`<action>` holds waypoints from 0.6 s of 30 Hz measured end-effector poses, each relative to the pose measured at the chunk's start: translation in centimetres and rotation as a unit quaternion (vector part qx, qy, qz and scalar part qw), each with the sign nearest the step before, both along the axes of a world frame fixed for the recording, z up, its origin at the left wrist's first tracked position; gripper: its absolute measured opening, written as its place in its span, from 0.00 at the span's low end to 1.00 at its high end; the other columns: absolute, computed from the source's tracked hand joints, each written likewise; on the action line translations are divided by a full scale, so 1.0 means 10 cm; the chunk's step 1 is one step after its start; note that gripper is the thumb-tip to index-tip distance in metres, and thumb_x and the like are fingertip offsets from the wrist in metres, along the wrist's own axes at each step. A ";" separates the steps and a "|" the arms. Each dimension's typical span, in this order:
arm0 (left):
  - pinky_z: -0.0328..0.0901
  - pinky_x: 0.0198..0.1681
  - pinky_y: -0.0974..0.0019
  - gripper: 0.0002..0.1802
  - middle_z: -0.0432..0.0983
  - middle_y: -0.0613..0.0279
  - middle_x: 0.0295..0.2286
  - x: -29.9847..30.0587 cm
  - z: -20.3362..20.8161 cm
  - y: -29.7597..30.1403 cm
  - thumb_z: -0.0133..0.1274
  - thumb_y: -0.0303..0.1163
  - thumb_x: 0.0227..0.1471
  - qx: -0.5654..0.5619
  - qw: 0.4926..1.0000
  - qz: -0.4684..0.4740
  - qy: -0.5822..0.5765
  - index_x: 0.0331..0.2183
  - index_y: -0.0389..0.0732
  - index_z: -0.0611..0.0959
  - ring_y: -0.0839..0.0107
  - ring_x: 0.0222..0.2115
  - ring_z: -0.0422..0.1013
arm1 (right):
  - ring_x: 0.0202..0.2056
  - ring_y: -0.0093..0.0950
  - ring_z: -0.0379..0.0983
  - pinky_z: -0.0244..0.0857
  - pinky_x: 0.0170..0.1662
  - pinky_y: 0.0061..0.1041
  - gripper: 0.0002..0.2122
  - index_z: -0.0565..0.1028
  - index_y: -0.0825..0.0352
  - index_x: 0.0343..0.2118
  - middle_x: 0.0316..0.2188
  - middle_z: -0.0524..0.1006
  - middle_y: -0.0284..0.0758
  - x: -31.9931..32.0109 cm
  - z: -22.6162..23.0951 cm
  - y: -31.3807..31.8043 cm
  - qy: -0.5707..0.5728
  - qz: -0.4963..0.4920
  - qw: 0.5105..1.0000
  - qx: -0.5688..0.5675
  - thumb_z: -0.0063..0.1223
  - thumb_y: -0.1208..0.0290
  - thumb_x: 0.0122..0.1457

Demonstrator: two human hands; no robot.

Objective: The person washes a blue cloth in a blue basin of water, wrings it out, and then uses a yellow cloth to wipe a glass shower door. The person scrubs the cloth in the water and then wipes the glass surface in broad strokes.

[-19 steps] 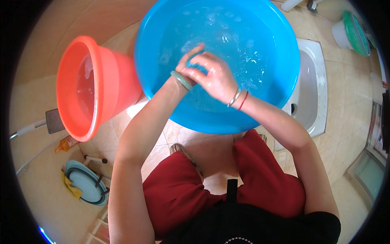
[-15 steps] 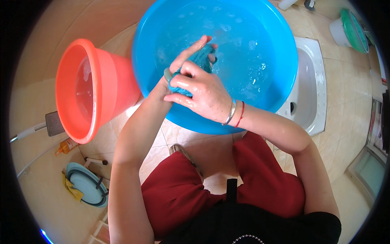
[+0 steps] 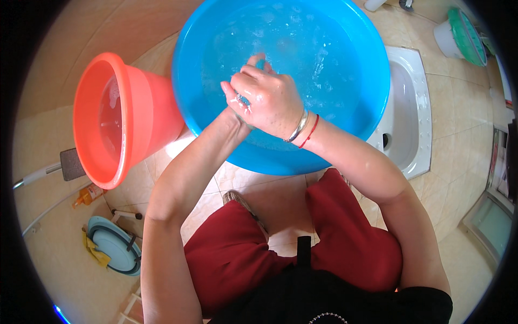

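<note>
Both of my hands are pressed together, one over the other, above the water in a large round blue tub (image 3: 186,100). Between them is a wet teal cloth (image 3: 260,64), almost wholly covered and showing only in small patches. My right hand (image 3: 271,100) lies on top, its fingers curled round and closed on the cloth, with wet suds on the knuckles. My left hand (image 3: 257,58) is underneath, mostly hidden by the right; its fingertips poke out beyond it, bent around the cloth.
A coral-orange bucket (image 3: 148,108) with sudsy water stands tilted left of the tub. To the right, a white squat-toilet pan (image 3: 418,113) is set in the tiled floor. A green-and-white bucket (image 3: 458,38) is far right. Folded blue basins (image 3: 116,248) and an orange bottle (image 3: 89,195) are at left.
My right hand has turned over and closed further around the cloth, now covering most of it. My left hand has shifted slightly right and its pointing finger has bent in.
</note>
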State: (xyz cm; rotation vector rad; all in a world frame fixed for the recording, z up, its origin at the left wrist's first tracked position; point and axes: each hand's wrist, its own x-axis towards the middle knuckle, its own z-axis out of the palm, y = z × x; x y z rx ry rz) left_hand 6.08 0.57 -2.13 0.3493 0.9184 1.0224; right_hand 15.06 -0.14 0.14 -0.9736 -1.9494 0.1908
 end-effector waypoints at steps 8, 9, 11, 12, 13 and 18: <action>0.69 0.42 0.64 0.18 0.76 0.62 0.41 0.16 -0.14 -0.12 0.41 0.48 0.63 -0.168 0.984 0.050 -0.018 0.45 0.48 0.76 0.70 0.42 0.73 | 0.22 0.39 0.74 0.69 0.23 0.33 0.09 0.73 0.65 0.22 0.21 0.76 0.37 0.22 -0.29 0.22 0.013 -0.038 0.994 -0.101 0.55 0.69 0.56; 0.69 0.37 0.62 0.18 0.76 0.62 0.40 0.24 -0.16 -0.12 0.40 0.48 0.63 -0.176 0.983 0.052 0.024 0.43 0.48 0.76 0.69 0.39 0.73 | 0.22 0.41 0.74 0.69 0.25 0.34 0.10 0.73 0.65 0.22 0.21 0.76 0.37 0.35 -0.42 0.36 -0.008 -0.064 0.990 -0.128 0.54 0.67 0.57; 0.66 0.28 0.57 0.18 0.78 0.62 0.35 0.33 -0.10 -0.07 0.40 0.48 0.64 -0.165 0.979 0.039 0.115 0.41 0.46 0.77 0.66 0.32 0.74 | 0.25 0.42 0.74 0.70 0.27 0.37 0.11 0.76 0.63 0.25 0.25 0.77 0.37 0.54 -0.72 0.42 -0.052 -0.122 0.972 -0.193 0.51 0.63 0.59; 0.66 0.29 0.57 0.18 0.78 0.62 0.35 0.30 -0.12 0.01 0.40 0.47 0.64 -0.165 0.976 0.033 0.141 0.42 0.45 0.76 0.66 0.32 0.74 | 0.28 0.42 0.75 0.71 0.29 0.39 0.12 0.77 0.61 0.26 0.28 0.78 0.36 0.60 -0.86 0.45 -0.076 -0.142 0.962 -0.219 0.49 0.60 0.60; 0.67 0.30 0.56 0.18 0.78 0.62 0.35 0.24 -0.23 0.08 0.41 0.47 0.64 -0.168 0.972 0.028 0.164 0.43 0.44 0.76 0.65 0.33 0.74 | 0.30 0.41 0.76 0.71 0.30 0.41 0.14 0.79 0.59 0.27 0.31 0.79 0.36 0.68 -0.99 0.47 -0.105 -0.162 0.949 -0.248 0.47 0.57 0.61; 0.68 0.42 0.50 0.23 0.70 0.59 0.51 -0.27 -0.64 0.09 0.47 0.49 0.62 -0.157 0.985 0.029 0.063 0.52 0.45 0.72 0.61 0.48 0.70 | 0.52 0.44 0.66 0.73 0.42 0.40 0.18 0.77 0.63 0.42 0.51 0.70 0.38 0.90 -1.09 0.36 -0.268 -0.174 0.887 -0.335 0.47 0.53 0.62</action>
